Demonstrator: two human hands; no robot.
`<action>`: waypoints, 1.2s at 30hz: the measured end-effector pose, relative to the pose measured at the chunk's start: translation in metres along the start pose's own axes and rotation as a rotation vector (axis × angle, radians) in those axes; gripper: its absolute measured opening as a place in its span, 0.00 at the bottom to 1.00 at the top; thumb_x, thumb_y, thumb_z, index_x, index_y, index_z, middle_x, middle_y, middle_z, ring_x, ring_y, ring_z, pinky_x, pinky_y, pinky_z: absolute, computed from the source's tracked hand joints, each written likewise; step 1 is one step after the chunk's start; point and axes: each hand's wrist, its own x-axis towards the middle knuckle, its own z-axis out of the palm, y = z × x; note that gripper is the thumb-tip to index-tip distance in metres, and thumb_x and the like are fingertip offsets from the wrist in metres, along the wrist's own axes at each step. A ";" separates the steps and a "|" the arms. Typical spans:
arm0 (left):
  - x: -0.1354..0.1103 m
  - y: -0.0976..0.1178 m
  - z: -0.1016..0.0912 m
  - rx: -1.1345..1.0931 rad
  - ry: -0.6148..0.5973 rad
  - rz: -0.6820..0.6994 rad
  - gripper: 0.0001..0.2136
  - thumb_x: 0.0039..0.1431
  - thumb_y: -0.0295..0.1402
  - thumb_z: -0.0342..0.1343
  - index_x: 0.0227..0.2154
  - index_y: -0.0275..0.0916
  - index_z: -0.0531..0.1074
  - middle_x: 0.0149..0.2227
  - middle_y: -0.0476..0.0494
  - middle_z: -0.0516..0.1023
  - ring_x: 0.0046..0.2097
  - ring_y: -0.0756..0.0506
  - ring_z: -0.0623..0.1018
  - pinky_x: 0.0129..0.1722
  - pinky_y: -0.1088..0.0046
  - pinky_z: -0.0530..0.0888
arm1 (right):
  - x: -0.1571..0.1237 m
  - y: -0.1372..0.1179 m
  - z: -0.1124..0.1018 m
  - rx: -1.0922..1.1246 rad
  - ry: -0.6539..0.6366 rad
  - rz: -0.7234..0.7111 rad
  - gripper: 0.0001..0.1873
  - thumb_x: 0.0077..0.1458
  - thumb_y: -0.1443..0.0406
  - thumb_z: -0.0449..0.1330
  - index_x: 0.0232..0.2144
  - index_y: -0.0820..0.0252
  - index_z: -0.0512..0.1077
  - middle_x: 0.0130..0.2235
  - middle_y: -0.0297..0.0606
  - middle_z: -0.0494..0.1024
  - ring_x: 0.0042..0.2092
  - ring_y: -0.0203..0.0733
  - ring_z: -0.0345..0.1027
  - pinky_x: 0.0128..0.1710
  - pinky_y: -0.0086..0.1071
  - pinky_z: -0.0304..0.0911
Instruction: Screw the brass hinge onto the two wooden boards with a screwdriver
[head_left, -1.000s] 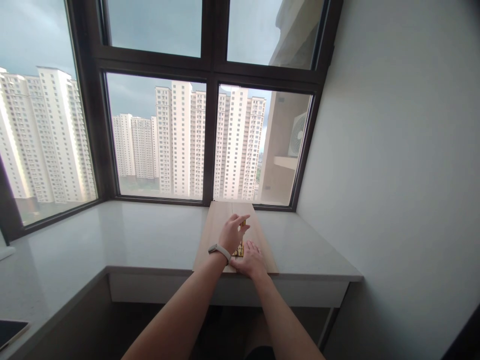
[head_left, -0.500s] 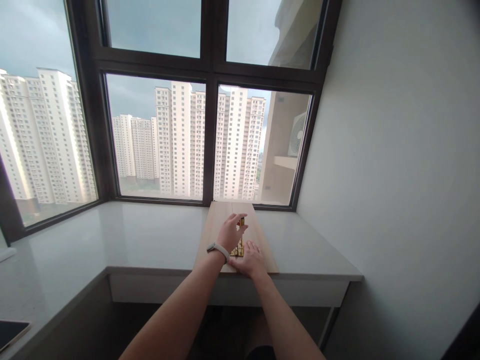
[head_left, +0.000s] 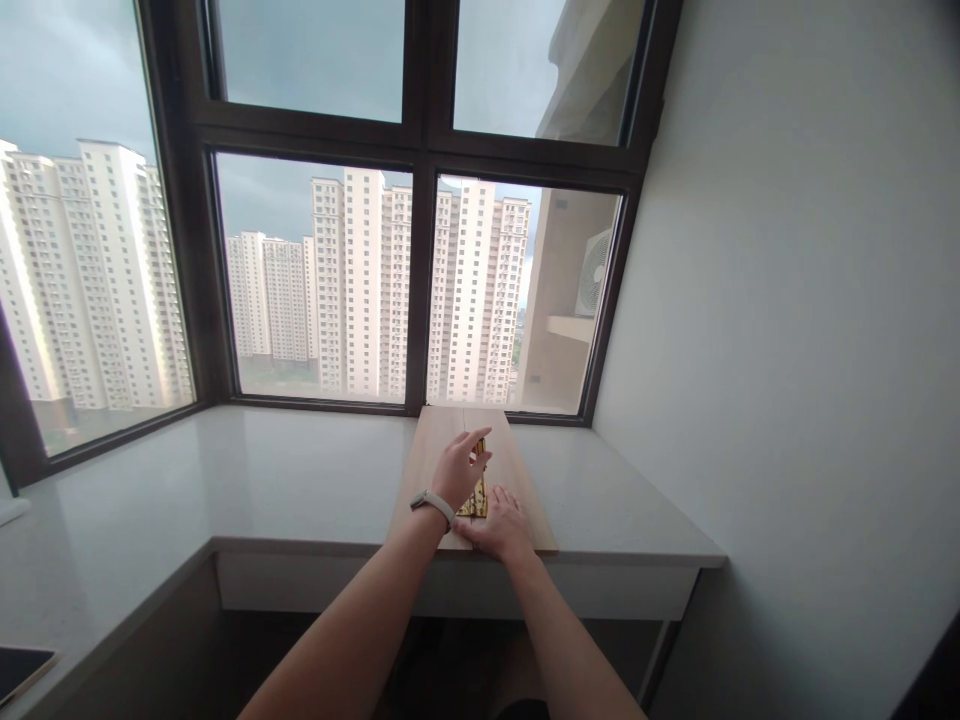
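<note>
A light wooden board (head_left: 442, 435) lies on the white counter (head_left: 285, 480) below the window. A small gold-coloured metal piece (head_left: 478, 495) stands upright on the board, near its front edge. My left hand (head_left: 459, 468), with a pale band on the wrist, pinches the top of that piece with thumb and fingers. Lower down, my right hand (head_left: 500, 524) lies flat on the board beside the foot of the piece, fingers stretched out and touching it. Most of the piece is hidden behind my hands.
Dark-framed windows (head_left: 420, 270) rise right behind the counter, and a white wall (head_left: 787, 350) closes the right side. A dark flat object (head_left: 19, 668) lies at the counter's near left corner. Open floor space shows under the counter.
My left hand has dropped slightly and its fingers have drawn closer on the top of the gold piece. My right hand stays flat on the board.
</note>
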 end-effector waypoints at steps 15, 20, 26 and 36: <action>-0.001 -0.005 -0.004 -0.046 0.045 -0.026 0.15 0.63 0.31 0.58 0.53 0.45 0.73 0.42 0.45 0.79 0.37 0.48 0.79 0.35 0.71 0.80 | -0.001 0.000 0.000 0.016 0.025 -0.009 0.60 0.45 0.31 0.55 0.67 0.68 0.59 0.69 0.55 0.56 0.70 0.60 0.45 0.69 0.45 0.38; -0.003 -0.006 -0.009 -0.069 0.141 -0.065 0.13 0.65 0.36 0.57 0.51 0.43 0.73 0.42 0.44 0.78 0.33 0.50 0.78 0.34 0.71 0.80 | -0.006 0.000 -0.003 0.053 0.125 -0.052 0.50 0.49 0.36 0.57 0.63 0.63 0.63 0.63 0.53 0.66 0.66 0.59 0.55 0.65 0.41 0.47; -0.014 -0.024 -0.022 -0.055 0.303 -0.192 0.14 0.65 0.41 0.56 0.50 0.41 0.72 0.39 0.42 0.79 0.37 0.46 0.80 0.36 0.69 0.80 | -0.002 0.004 -0.005 0.116 0.155 -0.054 0.28 0.61 0.48 0.53 0.56 0.56 0.69 0.55 0.45 0.74 0.57 0.51 0.64 0.57 0.36 0.56; -0.057 -0.071 -0.045 -0.045 0.374 -0.449 0.16 0.62 0.44 0.58 0.46 0.40 0.73 0.37 0.41 0.81 0.36 0.44 0.82 0.34 0.69 0.78 | 0.020 -0.006 -0.016 0.012 0.079 -0.072 0.16 0.66 0.59 0.50 0.40 0.56 0.77 0.47 0.45 0.78 0.49 0.48 0.71 0.45 0.34 0.60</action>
